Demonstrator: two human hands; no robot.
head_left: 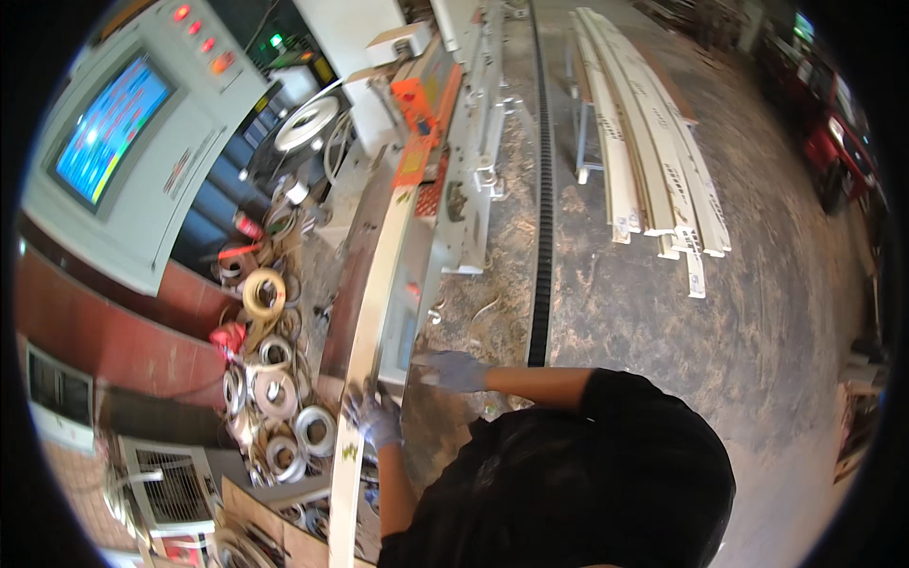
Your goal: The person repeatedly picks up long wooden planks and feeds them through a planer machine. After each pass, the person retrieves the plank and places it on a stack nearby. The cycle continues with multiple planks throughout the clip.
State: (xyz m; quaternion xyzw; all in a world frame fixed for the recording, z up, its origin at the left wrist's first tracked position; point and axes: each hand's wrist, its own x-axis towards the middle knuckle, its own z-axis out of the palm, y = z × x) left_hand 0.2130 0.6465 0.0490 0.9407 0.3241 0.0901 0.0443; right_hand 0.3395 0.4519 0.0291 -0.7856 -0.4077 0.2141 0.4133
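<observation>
A long cream strip of board (pixel 367 327) runs from the bottom of the view up into the orange-guarded part of a machine (pixel 417 104). My left hand (pixel 377 418), in a grey glove, rests on this board with its fingers spread across the top. Just right of the board, my right hand (pixel 456 370), also gloved in grey, is held out with its fingers stretched toward the board's edge. It is slightly blurred and seems to hold nothing. A shiny metal face (pixel 409 284) of the machine lies beside the board.
At the left stands a control cabinet with a lit screen (pixel 112 131). Rolls of edging tape (pixel 275 393) lie piled beside the machine. A black conveyor track (pixel 543 237) runs along the right. Beyond it, long white boards (pixel 653 142) lie on a stand; a red vehicle (pixel 838 142) is farther right.
</observation>
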